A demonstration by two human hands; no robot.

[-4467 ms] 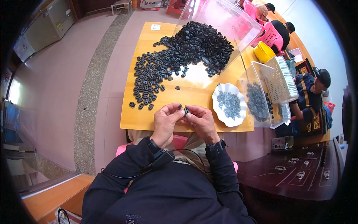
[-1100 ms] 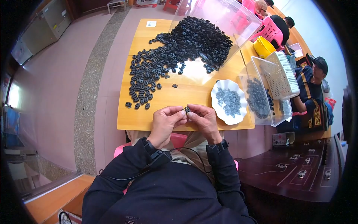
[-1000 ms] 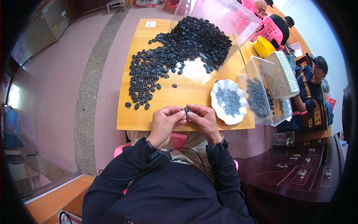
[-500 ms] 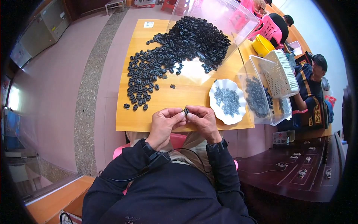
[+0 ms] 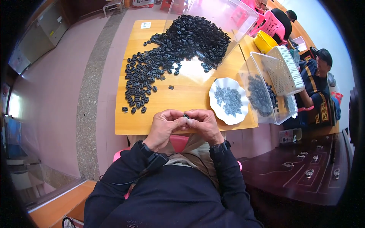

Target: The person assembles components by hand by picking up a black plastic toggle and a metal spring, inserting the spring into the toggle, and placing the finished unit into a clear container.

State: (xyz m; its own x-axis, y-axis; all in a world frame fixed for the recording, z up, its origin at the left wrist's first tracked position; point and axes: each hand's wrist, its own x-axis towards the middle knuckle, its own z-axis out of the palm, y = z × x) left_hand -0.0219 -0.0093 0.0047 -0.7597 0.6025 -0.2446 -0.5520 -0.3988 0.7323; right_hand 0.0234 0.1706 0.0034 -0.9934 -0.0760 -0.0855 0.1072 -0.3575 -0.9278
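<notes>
Wooden table (image 5: 182,99), one, is standing on a pinkish tiled floor (image 5: 57,102) before me. Black two-holed pieces (image 5: 197,38), heaped, are covering its far side, trailing leftward. Scalloped white dish (image 5: 232,121), one, is holding clear bits (image 5: 228,99) at right. Small black piece (image 5: 186,116), one: left hand (image 5: 166,123) and right hand (image 5: 205,123) are pinching it near the front edge.

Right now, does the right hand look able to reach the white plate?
Probably yes: the white plate lies close to the right hand, nothing visible between them, though that hand is busy pinching a small black piece.
</notes>
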